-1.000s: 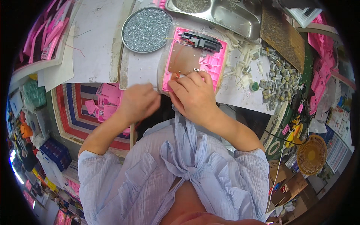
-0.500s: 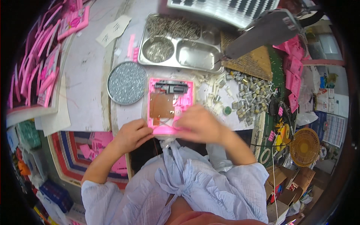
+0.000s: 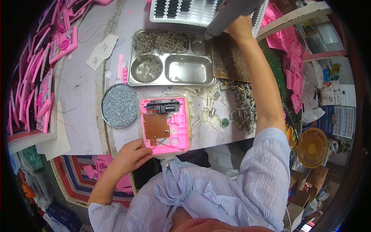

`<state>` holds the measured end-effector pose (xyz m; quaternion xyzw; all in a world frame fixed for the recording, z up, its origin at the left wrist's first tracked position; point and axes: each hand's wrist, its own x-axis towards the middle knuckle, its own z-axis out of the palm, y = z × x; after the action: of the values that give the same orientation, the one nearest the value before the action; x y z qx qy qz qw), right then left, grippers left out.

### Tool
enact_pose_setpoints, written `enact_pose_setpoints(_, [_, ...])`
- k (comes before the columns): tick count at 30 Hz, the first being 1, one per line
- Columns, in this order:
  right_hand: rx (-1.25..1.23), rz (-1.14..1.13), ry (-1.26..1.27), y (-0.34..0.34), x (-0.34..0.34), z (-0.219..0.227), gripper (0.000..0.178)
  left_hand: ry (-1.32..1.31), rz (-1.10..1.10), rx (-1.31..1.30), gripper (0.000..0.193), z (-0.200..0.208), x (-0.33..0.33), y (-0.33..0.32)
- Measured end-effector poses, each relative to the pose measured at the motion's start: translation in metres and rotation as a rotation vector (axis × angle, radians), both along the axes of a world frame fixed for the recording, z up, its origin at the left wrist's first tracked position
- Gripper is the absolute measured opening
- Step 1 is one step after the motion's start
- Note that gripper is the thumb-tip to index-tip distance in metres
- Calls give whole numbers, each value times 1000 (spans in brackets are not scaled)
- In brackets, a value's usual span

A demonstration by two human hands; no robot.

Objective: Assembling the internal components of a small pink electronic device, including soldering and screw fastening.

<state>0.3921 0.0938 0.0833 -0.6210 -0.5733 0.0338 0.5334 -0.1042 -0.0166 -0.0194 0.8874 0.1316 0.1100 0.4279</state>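
Note:
My left hand [image 3: 132, 156] grips the lower left corner of a pink plastic casing [image 3: 182, 133], its fingers closed at the edge. Inside the open casing lie a brown circuit board [image 3: 156, 125], a black module [image 3: 165, 107] along the top, and thin wires near the bottom. My right hand [image 3: 240, 28] reaches far forward to the white tray [image 3: 158, 13] of black and white parts. A grey, elongated tool [image 3: 232, 15] crosses in front of that hand and hides most of its fingers. Whether they hold anything does not show.
A steel compartment tray [image 3: 187, 69] of metal pieces lies beyond the casing. Left of the casing stands a round dish of small screws [image 3: 119, 105]. Small metal motors [image 3: 242, 110] and white parts [image 3: 210, 104] lie to the right. Pink casings [image 3: 63, 44] are stacked far left.
My right hand has left the casing and stretched forward to the white tray. My left hand stays at the casing's corner. The view has shifted, and the grey tool appears further left.

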Motion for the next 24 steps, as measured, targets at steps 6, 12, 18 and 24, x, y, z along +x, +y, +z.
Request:
enact_pose_setpoints(6, [-12,-207,-993,-18,54,-1,24,-86,-22,28,21,-1,17,6])
enact_pose_setpoints(12, [-36,-73,164,-137,-73,0,16,28,65,3,19,1,-4,-6])
enact_pose_setpoints(18, [-418,503,-48,-230,-206,-76,13,18,56,-37,20,3,4,-5])
enact_pose_setpoints(24, [-306,469,-254,-229,-216,-89,19,-15,87,-29,24,-3,1,-9])
